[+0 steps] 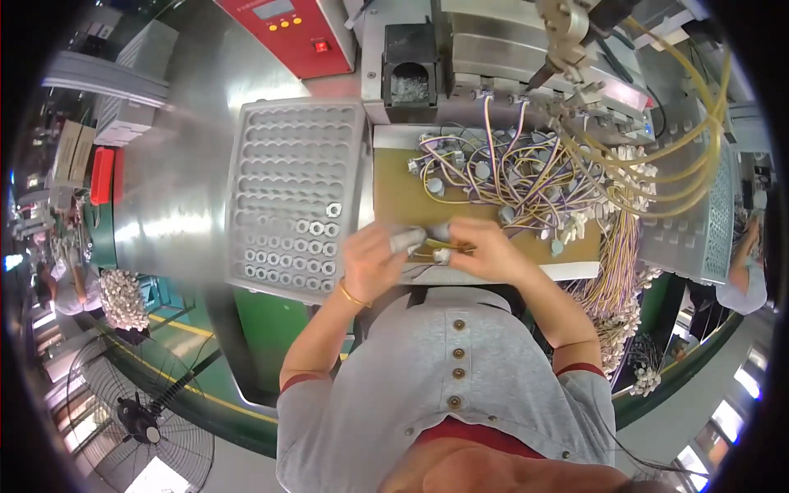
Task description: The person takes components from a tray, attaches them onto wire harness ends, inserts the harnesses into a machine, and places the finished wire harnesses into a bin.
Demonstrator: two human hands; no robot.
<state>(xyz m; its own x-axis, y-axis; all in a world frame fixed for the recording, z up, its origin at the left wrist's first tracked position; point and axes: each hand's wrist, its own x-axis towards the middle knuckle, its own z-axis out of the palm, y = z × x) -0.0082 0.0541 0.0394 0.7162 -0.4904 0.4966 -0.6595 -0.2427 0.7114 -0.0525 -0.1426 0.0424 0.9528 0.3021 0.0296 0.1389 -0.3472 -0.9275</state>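
Note:
My left hand (374, 261) and my right hand (486, 251) meet close in front of my body, over the near edge of a brown board (394, 185). White covers wrap some fingertips on both. Between them are short lengths of yellow and dark wire (440, 244). The right hand's thumb and fingers pinch this wire. My left fingers are closed too, slightly blurred, and hide what they grip. Beyond them lies a tangle of purple, yellow and white wires (526, 177) with white connectors and round grey discs. On the left, a translucent tray (300, 117) holds several metal rings (316, 228) in its nearer rows.
A red box with buttons (288, 37) stands at the back left, beside a black bin (411, 82). Metal fixtures (501, 49) and looping yellow tubes (699, 164) fill the back right. Wire bundles (620, 263) hang over the right edge. A fan (140, 419) stands lower left. Other people work at both sides.

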